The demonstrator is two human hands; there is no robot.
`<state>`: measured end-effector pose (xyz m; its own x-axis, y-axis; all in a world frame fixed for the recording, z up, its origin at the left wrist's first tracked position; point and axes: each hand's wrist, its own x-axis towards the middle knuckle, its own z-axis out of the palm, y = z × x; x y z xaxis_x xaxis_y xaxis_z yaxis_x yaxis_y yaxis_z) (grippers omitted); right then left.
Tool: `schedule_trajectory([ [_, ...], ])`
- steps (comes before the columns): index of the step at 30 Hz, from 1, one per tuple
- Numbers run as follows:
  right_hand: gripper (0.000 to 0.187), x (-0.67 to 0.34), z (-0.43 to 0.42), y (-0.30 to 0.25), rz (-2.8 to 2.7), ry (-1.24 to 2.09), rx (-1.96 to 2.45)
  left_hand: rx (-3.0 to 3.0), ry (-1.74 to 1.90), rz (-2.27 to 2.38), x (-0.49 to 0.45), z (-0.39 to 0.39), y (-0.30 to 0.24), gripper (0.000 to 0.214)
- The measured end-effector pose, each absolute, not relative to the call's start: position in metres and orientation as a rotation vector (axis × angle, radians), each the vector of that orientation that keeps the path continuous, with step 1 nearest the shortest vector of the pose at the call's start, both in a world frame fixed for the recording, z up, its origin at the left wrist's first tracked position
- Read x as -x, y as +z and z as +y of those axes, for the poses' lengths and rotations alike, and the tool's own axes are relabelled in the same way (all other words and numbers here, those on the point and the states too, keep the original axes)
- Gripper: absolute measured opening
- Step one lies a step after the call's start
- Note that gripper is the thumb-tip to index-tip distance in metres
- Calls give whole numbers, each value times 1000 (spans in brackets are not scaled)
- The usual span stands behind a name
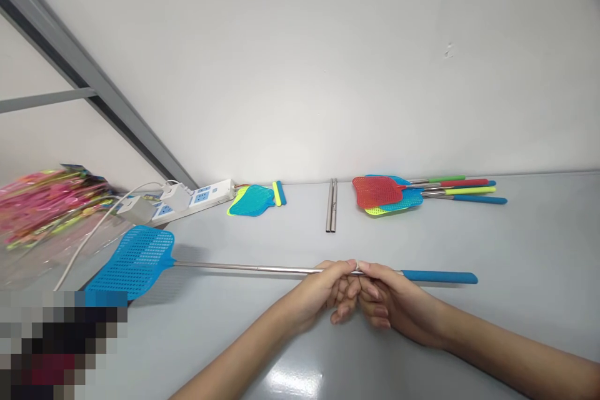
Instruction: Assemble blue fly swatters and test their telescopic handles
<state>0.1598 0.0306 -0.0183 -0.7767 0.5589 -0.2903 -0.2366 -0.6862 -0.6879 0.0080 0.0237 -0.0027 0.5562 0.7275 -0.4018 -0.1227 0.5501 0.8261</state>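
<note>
A fly swatter [134, 262] with a blue perforated plastic head lies across the table, its long steel shaft [244, 268] running right to a blue grip [438, 277]. My left hand [319, 295] and my right hand [394, 303] both close around the shaft, just left of the grip. Their fingertips meet in the middle, and the fingers hide that stretch of the shaft. The swatter stays level just above the grey table [515, 325].
Along the wall lie a pair of steel rods [332, 205], loose swatter heads [252, 200], and a pile of finished swatters [384, 194]. A white power strip [201, 199] with plugged-in adapters sits back left. A plastic-wrapped pink bundle [47, 206] lies far left. The lower left corner is pixelated.
</note>
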Motion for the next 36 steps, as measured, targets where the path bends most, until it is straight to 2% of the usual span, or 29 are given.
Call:
schedule_trajectory([
  [14,36,-156,29,-19,-900,2309,762,-827,550,831,-8,25,0,32],
  [36,37,-161,41,-2,-780,2325,863,-612,462,899,12,33,28,33],
])
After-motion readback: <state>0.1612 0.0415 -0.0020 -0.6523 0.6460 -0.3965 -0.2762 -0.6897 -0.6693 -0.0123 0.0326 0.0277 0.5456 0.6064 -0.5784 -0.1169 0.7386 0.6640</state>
